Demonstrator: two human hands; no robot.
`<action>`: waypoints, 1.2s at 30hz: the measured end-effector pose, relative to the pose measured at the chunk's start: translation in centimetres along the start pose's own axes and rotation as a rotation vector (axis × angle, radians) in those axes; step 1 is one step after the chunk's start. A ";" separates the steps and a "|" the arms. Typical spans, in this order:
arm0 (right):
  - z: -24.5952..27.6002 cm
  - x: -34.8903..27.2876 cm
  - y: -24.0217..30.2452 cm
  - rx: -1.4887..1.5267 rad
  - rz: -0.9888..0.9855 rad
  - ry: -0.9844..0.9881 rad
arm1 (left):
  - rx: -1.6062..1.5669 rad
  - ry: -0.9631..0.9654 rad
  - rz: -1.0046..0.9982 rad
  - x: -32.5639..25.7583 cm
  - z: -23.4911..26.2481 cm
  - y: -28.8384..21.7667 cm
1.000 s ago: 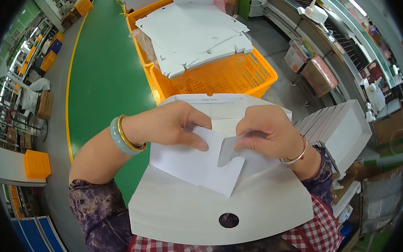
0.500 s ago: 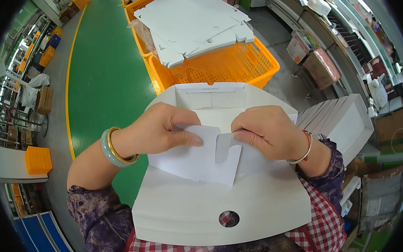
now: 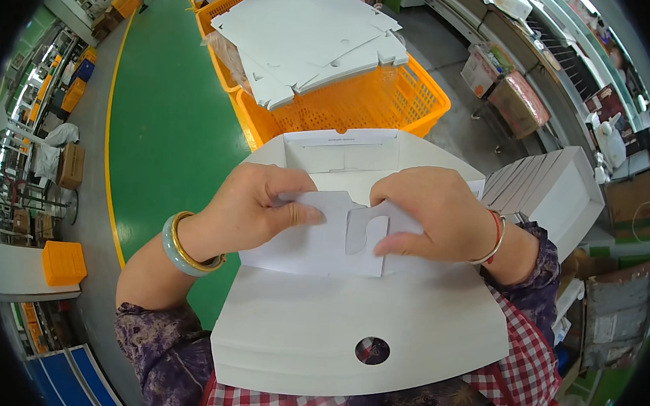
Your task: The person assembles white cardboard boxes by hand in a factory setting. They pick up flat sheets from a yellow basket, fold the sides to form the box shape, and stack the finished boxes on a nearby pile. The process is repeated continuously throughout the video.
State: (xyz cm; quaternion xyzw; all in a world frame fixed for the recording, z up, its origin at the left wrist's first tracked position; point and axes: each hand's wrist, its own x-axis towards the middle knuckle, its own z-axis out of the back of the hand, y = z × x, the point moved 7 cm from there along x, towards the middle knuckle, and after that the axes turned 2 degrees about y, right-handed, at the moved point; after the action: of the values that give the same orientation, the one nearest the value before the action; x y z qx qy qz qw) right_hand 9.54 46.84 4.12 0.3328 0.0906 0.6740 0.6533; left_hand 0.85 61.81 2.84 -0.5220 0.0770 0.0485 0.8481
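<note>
Over lap, at centre: left hand [image 3: 254, 206] and right hand [image 3: 436, 213] both pinching white cardboard insert [image 3: 323, 236], folding its notched tab over half-built white box [image 3: 348, 316]. Box back wall standing up, front panel lying flat with one round hole [image 3: 372, 350]; judging folding partly done, closing left. Count: one box in hands, one insert, one orange crate [image 3: 361, 105] holding stack of flat blanks [image 3: 313, 35], number unclear. Finished white boxes [image 3: 549, 191] sitting at right.

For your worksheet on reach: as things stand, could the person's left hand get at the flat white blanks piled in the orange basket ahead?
Probably not yet: the left hand is pinching the white card flap, and the half-folded box sits between it and the blanks in the orange basket.
</note>
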 end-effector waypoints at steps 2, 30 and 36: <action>-0.3 0.1 0.0 -0.026 0.005 -0.013 | 0.003 -0.011 -0.014 0.3 0.0 -0.1; -2.5 -10.7 -13.4 0.198 -0.488 -0.335 | 0.495 -0.448 -0.142 -2.1 2.3 8.7; 0.6 -7.5 -13.0 0.146 -0.307 -0.376 | 0.136 -0.583 -0.075 -0.5 7.8 7.2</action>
State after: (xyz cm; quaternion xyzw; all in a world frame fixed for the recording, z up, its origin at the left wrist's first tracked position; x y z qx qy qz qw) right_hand 20.01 41.32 -5.10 0.4810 0.0652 0.4848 0.7275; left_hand -0.20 71.99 0.09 -0.4304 -0.1859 0.1598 0.8687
